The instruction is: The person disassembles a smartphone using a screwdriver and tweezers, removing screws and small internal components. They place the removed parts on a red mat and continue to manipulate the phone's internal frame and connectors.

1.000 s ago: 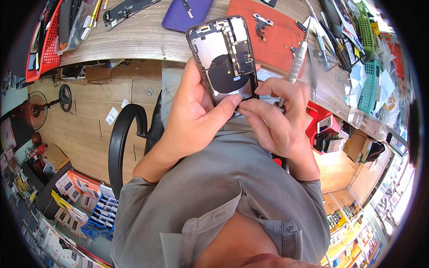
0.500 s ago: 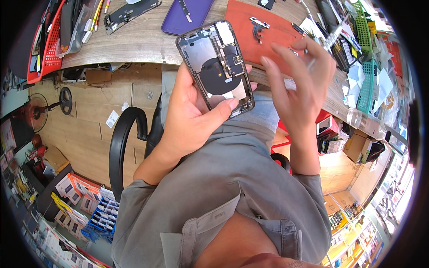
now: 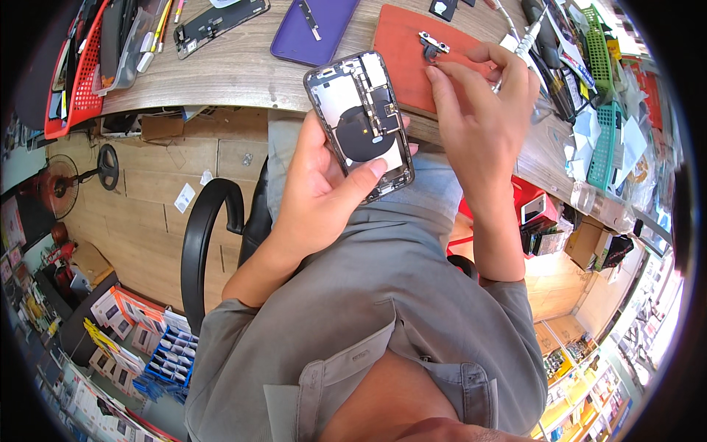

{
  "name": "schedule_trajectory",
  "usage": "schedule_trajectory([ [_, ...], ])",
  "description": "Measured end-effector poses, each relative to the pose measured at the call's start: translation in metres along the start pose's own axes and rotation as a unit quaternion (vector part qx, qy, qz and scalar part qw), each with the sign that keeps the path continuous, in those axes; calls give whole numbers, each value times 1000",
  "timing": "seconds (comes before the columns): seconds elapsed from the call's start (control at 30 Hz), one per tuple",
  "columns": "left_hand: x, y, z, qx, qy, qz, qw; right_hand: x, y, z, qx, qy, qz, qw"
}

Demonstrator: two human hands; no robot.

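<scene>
The left hand [image 3: 324, 195] is gripping an opened phone [image 3: 361, 124], thumb lying across its lower edge, the dark rounded frame showing a black round coil and small metal parts. The right hand [image 3: 482, 110] is hovering with fingers loosely curled, fingertips pinching at a small metal part [image 3: 433, 43] on the red mat [image 3: 405, 55]. A purple case [image 3: 313, 29] is lying on the wooden surface [image 3: 228, 70] beyond, near its curved front edge.

A phone repair shop: cluttered wooden workbench [image 3: 221, 70], opened phone [image 3: 361, 121], stocked shelves [image 3: 110, 353]
</scene>
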State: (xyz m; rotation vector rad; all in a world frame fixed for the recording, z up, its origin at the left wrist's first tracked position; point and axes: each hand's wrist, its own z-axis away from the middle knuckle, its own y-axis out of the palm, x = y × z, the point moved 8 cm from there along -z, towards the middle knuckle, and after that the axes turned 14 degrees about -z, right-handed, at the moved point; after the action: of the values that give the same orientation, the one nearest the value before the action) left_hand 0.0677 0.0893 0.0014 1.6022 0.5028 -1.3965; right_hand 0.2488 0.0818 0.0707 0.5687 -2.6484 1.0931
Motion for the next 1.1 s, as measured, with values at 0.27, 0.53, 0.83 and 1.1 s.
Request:
schedule_trajectory([
  [0.27,5,-3,-3,-15,-75,95,993,2,4,-3,-5,19,-5,1000],
  [0.53,11,-11,-4,-68,-74,55,993,6,-2,-5,-5,-4,-10,1000],
  [0.83,14,-1,-2,-53,-110,73,990,18,-27,0,-29,-54,-1,998],
  [1.1,15,6,1,-18,-141,115,983,56,-35,8,8,-154,-66,986],
])
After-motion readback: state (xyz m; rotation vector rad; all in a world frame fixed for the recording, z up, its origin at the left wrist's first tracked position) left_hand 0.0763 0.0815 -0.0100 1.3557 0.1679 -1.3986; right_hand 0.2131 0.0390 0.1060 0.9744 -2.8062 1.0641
